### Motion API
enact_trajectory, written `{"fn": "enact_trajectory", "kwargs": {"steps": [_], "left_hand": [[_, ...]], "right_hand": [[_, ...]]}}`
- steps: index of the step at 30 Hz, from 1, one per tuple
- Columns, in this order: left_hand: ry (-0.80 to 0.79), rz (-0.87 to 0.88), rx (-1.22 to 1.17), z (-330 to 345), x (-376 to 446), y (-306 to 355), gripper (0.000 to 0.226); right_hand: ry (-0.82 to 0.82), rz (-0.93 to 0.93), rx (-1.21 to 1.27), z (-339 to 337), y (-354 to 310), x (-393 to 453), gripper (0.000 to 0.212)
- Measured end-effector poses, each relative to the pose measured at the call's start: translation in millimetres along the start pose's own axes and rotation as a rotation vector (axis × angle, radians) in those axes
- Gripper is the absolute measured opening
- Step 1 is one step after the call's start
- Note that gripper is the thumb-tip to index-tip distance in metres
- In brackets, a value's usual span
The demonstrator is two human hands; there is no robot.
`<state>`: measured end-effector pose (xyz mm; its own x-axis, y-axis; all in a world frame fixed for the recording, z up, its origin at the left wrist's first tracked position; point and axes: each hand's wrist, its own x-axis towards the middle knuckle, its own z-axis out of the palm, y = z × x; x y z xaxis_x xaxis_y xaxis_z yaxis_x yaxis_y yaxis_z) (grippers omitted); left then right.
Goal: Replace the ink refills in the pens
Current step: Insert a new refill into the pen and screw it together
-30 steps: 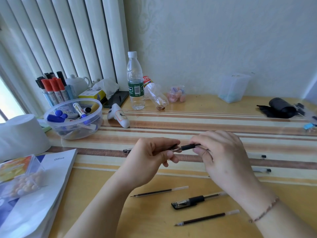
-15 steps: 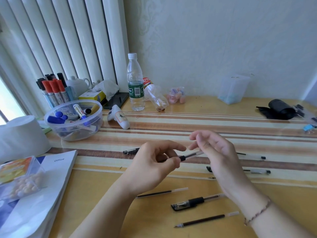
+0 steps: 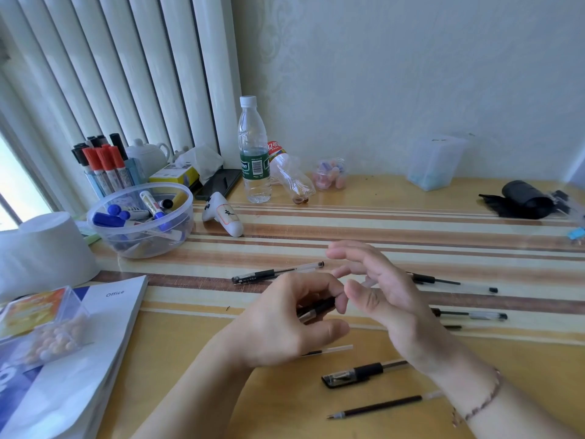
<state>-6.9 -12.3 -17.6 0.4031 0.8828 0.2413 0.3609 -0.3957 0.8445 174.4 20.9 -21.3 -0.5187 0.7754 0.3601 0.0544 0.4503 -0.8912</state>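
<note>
My left hand (image 3: 278, 327) is closed around the black grip end of a pen (image 3: 316, 308), held above the desk. The pen's clear barrel runs up to the right, between the thumb and forefinger of my right hand (image 3: 386, 299). That hand's other fingers are spread loosely. A capped pen part (image 3: 357, 373) lies below my hands. A dark refill (image 3: 376, 407) lies nearer still, and a second refill (image 3: 335, 348) pokes out from under my left hand. Another pen (image 3: 278, 274) lies beyond my hands. Two more pens (image 3: 452, 282) (image 3: 471, 314) lie to the right.
At the left stand a clear bowl of markers (image 3: 139, 220), a marker cup (image 3: 104, 166), a tissue roll (image 3: 41, 248), a paper stack (image 3: 95, 343) and a pin box (image 3: 41, 324). A water bottle (image 3: 254, 153) and a clear tub (image 3: 433, 163) stand at the back.
Both hands have dropped lower and nearer. The pen now tilts down to the left. My right fingers have spread out along the barrel, and the pen on the table behind is uncovered.
</note>
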Motion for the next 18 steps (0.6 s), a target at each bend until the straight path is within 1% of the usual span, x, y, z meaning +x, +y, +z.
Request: {"fn": "enact_trajectory", "kwargs": {"steps": [2,3,4,5,7,8,9,11,12,13,15,18], "left_hand": [[0.017,-0.024,-0.038,-6,1,-3,0.007],[0.027,-0.044,-0.044,-11,2,-4,0.008],[0.032,-0.065,-0.031,-17,2,-6,0.012],[0.031,-0.091,-0.009,-23,1,-7,0.014],[0.057,-0.16,0.018,-33,-2,-10,0.016],[0.104,-0.198,0.031,-36,-4,-12,0.015],[0.187,-0.231,0.063,-38,-4,-14,0.014],[0.402,-0.274,0.158,-37,-2,-17,0.012],[0.492,-0.285,0.166,-36,0,-18,0.011],[0.549,-0.293,0.15,-35,2,-18,0.011],[0.575,-0.298,0.138,-31,5,-19,0.01],[0.534,-0.294,0.178,-25,6,-21,0.008]], "right_hand": [[-0.03,0.032,-0.026,-2,2,1,0.036],[-0.02,0.032,-0.112,-3,4,1,0.028],[0.01,0.012,-0.254,-4,8,1,0.023],[0.042,-0.004,-0.387,-4,11,1,0.022],[0.081,0.006,-0.514,-3,15,0,0.024],[0.081,0.022,-0.54,-2,15,-1,0.026],[0.074,0.035,-0.568,1,15,-1,0.027],[0.037,0.031,-0.654,8,13,-3,0.029],[0.011,0.013,-0.698,12,12,-3,0.029],[-0.013,0.001,-0.735,17,10,-3,0.029],[-0.044,-0.018,-0.788,23,9,-3,0.027],[-0.077,-0.006,-0.82,24,7,-3,0.026]]}}
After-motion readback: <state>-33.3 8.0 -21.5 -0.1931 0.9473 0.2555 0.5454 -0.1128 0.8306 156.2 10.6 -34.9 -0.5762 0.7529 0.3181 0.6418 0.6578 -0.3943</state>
